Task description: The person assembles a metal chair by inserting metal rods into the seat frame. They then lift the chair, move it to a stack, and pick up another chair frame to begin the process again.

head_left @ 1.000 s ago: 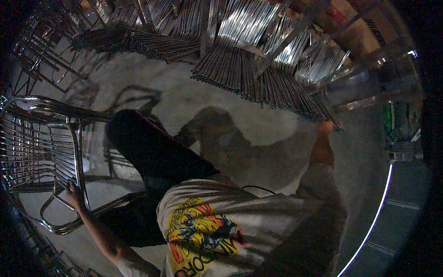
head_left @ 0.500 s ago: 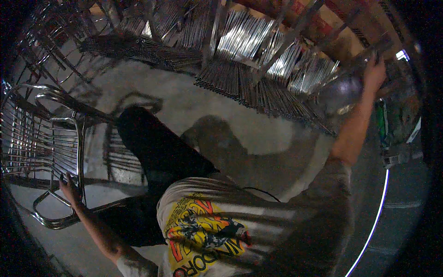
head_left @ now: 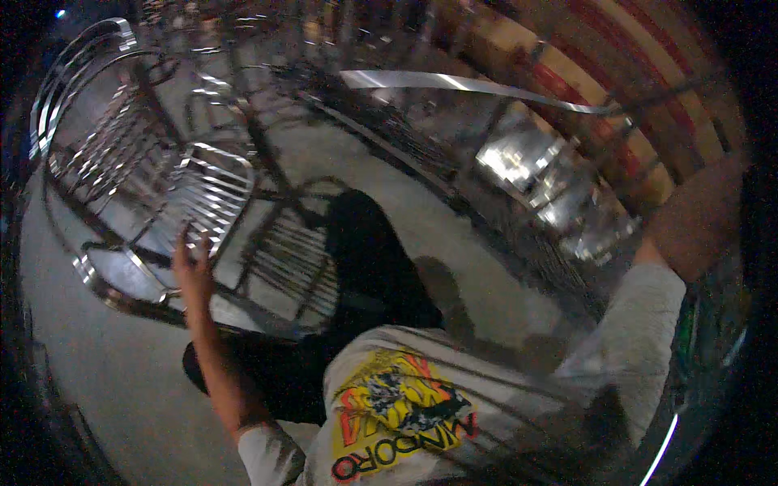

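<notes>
A shiny tubular metal chair (head_left: pixel 220 188) with a slatted seat and a curved base stands at my left, in front of my bent legs. My left hand (head_left: pixel 193 267) lies at the front edge of its seat. The fingers are stretched out and a little apart, touching or very near the slats. My right arm reaches far out to the right. Only its forearm (head_left: pixel 697 215) shows, and the hand is lost past the dark rim. A long, bright metal strip (head_left: pixel 478 84) crosses the upper right; whether my right hand touches it is hidden.
Bundles of shiny metal rods (head_left: pixel 559 194) lie along the right, blurred. Behind them are brown and red-striped cardboard boxes (head_left: pixel 600 49). More metal frames crowd the far left. Grey concrete floor (head_left: pixel 397 178) runs between the chair and the rods. A bright white line (head_left: pixel 660 454) shows at lower right.
The view has swung to the right, so chair and left hand sit further right in it. My right hand has left the picture. A bright metal strip now shows across the upper right.
</notes>
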Demonstrator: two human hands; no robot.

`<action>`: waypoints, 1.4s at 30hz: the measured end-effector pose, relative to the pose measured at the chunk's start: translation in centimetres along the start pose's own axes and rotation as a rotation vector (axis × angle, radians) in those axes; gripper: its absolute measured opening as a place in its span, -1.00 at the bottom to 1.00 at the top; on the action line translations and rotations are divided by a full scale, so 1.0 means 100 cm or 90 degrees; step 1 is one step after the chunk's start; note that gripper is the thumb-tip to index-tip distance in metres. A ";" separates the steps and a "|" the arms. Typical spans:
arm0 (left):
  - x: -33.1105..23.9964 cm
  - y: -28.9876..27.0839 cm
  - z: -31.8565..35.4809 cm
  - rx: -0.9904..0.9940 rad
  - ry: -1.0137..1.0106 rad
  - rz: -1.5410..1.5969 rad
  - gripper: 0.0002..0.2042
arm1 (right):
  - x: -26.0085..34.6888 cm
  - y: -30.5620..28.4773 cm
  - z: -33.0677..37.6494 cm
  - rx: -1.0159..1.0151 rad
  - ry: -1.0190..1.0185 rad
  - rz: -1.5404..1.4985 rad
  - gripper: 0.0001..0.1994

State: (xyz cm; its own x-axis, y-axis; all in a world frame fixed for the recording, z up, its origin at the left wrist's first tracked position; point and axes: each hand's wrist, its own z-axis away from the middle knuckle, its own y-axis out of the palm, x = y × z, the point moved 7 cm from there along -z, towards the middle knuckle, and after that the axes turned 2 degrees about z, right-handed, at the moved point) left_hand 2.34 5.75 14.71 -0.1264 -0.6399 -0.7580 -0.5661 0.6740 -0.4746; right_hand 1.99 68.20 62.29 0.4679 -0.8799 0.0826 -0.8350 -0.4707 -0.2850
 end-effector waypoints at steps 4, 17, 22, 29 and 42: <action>-0.028 0.007 0.003 -0.022 -0.047 -0.050 -0.53 | 0.017 0.088 -0.015 -0.089 0.136 -0.547 -0.63; 0.023 -0.006 -0.070 -0.182 -0.280 0.842 -0.03 | 0.130 0.523 0.311 -0.015 0.932 -1.255 -0.66; 0.086 -0.066 -0.084 -0.304 -0.281 0.764 -0.11 | 0.153 0.539 0.395 0.538 0.934 -0.953 -0.71; 0.188 -0.134 -0.098 -0.445 -0.275 0.514 -0.22 | 0.247 0.483 0.432 1.326 0.308 -0.781 -0.67; 0.185 -0.142 -0.094 -0.441 -0.178 0.181 -0.20 | 0.331 0.476 0.471 1.372 0.380 -0.817 -0.52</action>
State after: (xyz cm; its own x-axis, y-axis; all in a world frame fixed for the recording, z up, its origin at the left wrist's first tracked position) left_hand 0.38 -19.11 11.56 -0.1851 -0.2997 -0.9359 -0.9317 0.3564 0.0701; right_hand -8.62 19.69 6.44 -0.1269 -0.4907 0.8620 0.9825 -0.1818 0.0412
